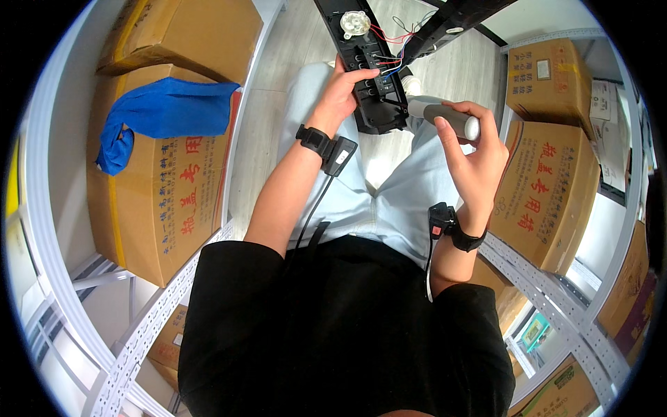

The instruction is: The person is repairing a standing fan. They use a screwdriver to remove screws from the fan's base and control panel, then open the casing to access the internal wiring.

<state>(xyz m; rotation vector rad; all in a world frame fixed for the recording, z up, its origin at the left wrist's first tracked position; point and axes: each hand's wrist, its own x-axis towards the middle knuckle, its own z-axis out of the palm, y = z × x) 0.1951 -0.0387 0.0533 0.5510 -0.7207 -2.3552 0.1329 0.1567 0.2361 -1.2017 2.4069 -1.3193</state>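
Note:
A long black plastic housing stands tilted over my knees, its inner side showing. Near its far end sits a round whitish part, with small connectors further down. Red, white and blue wires run from it to a second black part at the right. My left hand grips the housing's left edge, with a finger laid over the inside by the connectors. In my right hand is a grey cylindrical tool, probably an electric screwdriver; its pale front end points at the housing's near right corner, and its tip is hidden.
Metal shelves with cardboard boxes flank me. A blue cloth lies over a box on the left. More boxes stand close to my right arm. Cabled black devices are strapped to both wrists. Grey floor shows ahead.

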